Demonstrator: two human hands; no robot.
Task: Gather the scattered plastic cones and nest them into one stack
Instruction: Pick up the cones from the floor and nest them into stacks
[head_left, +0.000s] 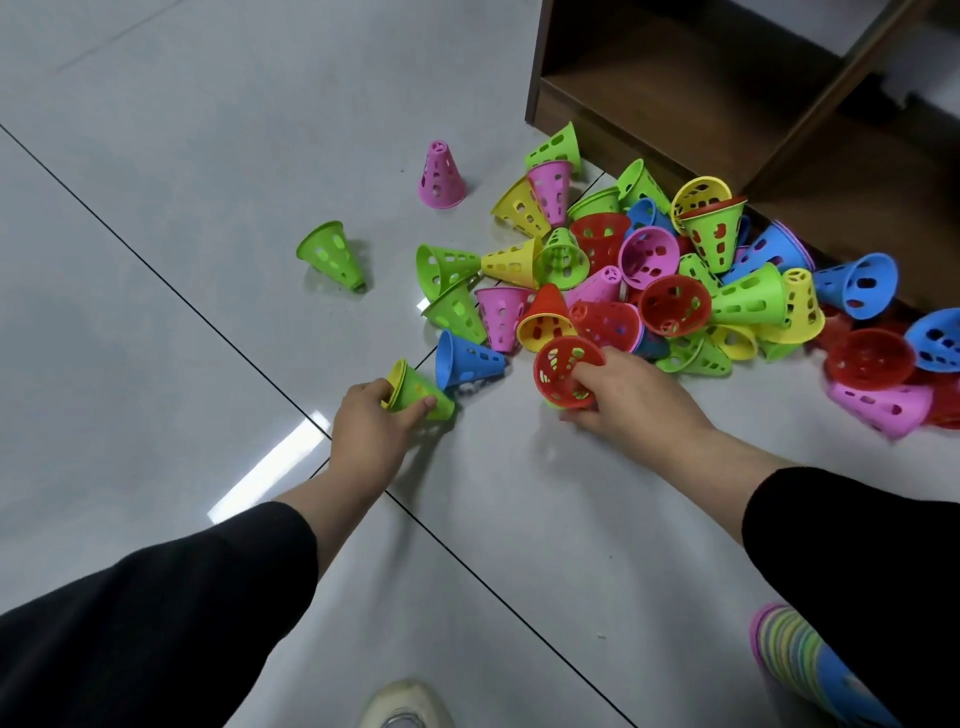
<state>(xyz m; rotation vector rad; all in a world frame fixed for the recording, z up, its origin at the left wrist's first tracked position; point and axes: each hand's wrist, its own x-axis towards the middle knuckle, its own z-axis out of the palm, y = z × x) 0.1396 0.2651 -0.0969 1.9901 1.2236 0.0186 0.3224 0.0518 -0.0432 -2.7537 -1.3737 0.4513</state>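
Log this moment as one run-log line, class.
left hand: holds green cone | right hand: holds red cone | stack: bottom right | pile: unsorted

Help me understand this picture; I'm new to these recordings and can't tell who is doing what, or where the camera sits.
There is no machine here. A person wears a camera on the head, so you look down on their own arms in black sleeves. The left hand grips a green cone nested with a yellow one. The right hand holds a red cone, fingers hooked over its rim. Beyond them a pile of cones in many colours lies on the grey tiled floor, by a brown cabinet. A stack of nested cones shows at the lower right.
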